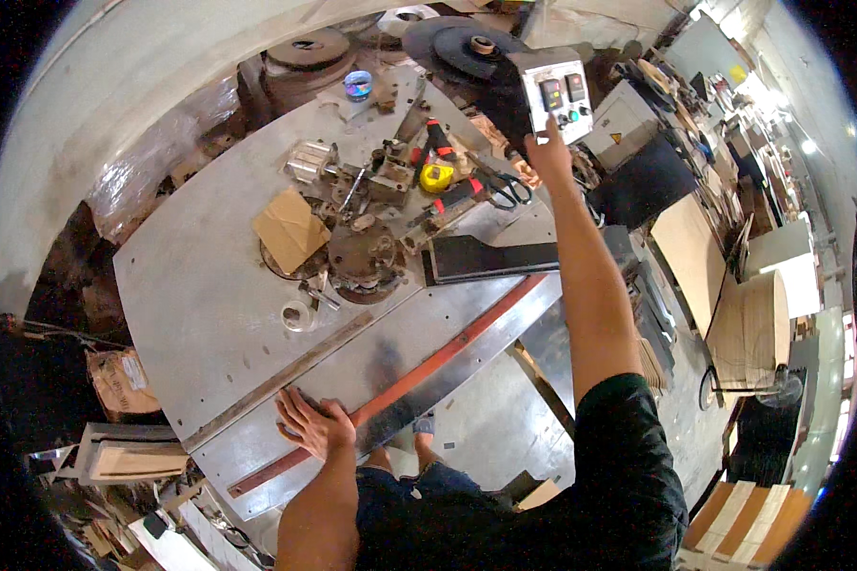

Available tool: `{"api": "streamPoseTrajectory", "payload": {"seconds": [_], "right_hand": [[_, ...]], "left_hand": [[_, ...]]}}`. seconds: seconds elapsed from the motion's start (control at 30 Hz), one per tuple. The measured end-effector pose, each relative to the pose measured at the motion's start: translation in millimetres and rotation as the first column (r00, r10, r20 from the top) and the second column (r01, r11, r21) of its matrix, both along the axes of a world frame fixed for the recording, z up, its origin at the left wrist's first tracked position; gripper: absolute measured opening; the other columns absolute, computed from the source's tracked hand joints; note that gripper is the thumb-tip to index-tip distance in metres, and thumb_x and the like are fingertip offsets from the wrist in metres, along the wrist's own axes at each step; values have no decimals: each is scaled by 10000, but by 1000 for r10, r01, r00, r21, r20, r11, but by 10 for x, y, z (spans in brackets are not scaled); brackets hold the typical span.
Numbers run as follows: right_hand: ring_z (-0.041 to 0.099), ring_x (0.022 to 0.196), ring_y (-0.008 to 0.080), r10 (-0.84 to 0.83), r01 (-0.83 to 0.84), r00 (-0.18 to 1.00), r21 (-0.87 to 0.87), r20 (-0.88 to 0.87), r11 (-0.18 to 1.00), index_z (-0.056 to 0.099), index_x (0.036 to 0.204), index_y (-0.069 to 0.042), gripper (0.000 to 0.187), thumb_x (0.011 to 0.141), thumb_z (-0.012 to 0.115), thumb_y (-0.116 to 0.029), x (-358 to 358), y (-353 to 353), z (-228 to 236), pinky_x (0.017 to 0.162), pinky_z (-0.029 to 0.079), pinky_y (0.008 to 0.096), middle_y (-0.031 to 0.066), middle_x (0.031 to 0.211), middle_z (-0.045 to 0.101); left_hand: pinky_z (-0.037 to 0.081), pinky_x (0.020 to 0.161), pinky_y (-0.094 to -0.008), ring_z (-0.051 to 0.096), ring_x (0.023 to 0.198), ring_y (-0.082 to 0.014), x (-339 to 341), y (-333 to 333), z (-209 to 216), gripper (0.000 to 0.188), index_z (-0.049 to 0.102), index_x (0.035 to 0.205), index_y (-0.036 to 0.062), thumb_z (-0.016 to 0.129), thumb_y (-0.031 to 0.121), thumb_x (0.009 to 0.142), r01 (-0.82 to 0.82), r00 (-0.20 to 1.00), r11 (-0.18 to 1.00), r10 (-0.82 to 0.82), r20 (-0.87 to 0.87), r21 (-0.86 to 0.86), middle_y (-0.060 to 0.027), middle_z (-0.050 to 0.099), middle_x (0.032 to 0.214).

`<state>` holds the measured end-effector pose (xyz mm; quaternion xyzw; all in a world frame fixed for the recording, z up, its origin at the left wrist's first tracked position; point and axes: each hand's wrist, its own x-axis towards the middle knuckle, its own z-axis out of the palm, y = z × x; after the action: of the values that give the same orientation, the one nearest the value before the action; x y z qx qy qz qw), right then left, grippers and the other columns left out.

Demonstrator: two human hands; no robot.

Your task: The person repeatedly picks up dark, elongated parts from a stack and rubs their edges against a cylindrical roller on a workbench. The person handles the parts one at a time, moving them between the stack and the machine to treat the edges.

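Observation:
My left hand (315, 424) lies flat on the grey metal machine table (195, 305), fingers spread, close to a long red strip (414, 369) along its near side. My right arm reaches far forward, and my right hand (549, 157) points its index finger at the lower part of a white control panel (543, 71) with two small displays and several knobs. The fingertip seems to touch the panel's front; its other fingers are partly hidden. A black angled board (490, 259) rests on the table beneath that arm. Left of it, a brown cardboard piece (292, 230) leans by the metal spindle assembly (364, 252).
Behind the spindle lie a yellow tape measure (436, 178), black-handled scissors (510, 189) and red-and-black handled tools. A blue cup (358, 86) stands at the far edge, and a white roll (297, 315) sits nearer. Stacked boards (747, 328) fill the right side.

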<state>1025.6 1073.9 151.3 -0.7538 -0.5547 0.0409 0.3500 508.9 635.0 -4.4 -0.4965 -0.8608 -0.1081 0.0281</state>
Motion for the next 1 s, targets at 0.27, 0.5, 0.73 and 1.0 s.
{"api": "streamPoseTrajectory", "payload": {"seconds": [0.27, 0.5, 0.73, 1.0], "right_hand": [[524, 1495, 529, -165, 166, 961, 11, 223, 986, 399, 1733, 5, 993, 927, 790, -423, 122, 727, -229, 1224, 470, 595, 344, 1560, 609], [756, 1017, 332, -8, 0, 993, -67, -118, 998, 452, 1686, 45, 910, 938, 832, -308, 491, 716, -43, 862, 602, 470, 236, 1179, 776], [718, 1253, 348, 264, -253, 957, -99, 122, 963, 593, 1618, -47, 700, 1019, 844, -308, 121, -583, -25, 1039, 568, 431, 206, 1364, 739], [626, 1430, 405, 533, -370, 813, -499, 235, 784, 697, 1536, -172, 755, 837, 969, -266, -62, -1990, -14, 1219, 505, 508, 148, 1541, 683]], "left_hand": [[164, 1390, -635, 318, 1706, -374, 29, 14, 108, 768, 419, 1736, 103, 628, 315, 1028, -46, 999, 994, 45, -9, -102, -131, 397, 1824], [144, 1395, -641, 304, 1711, -382, 36, 44, 89, 770, 399, 1747, 108, 603, 344, 1043, 6, 1000, 998, -7, -5, -60, -144, 391, 1826], [164, 1379, -677, 308, 1707, -386, 37, 47, 79, 764, 386, 1741, 114, 575, 333, 1034, 18, 1000, 997, -17, 24, -71, -147, 397, 1809], [163, 1363, -713, 294, 1713, -394, 27, 29, 98, 772, 390, 1726, 117, 570, 336, 1008, 14, 999, 1000, -13, 53, -9, -135, 399, 1806]]}}
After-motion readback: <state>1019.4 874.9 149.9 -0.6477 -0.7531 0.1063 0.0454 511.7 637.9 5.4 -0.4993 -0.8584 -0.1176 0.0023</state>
